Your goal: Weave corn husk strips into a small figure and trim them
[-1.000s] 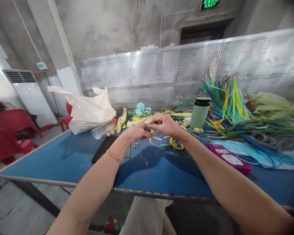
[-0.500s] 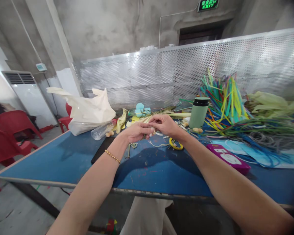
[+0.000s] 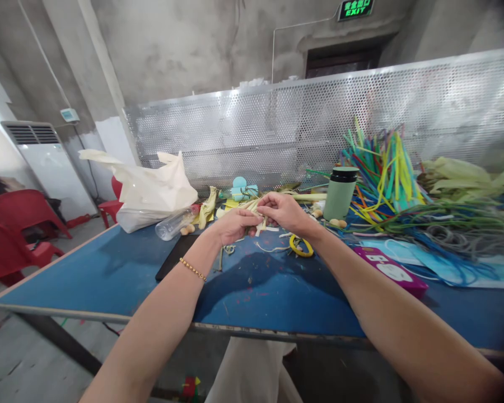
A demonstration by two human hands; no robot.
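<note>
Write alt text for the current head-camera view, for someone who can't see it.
A person's left hand and right hand pinch pale, husk-like strips together above a cluttered blue table. A white plastic bag and clear plastic bottle lie to the left; a green tumbler and multicolored strands are to the right.

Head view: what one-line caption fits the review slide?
Left hand and right hand pinch pale, thin husk-like strips above a blue tabletop, a pale-green cylindrical bottle standing to the right.
</note>
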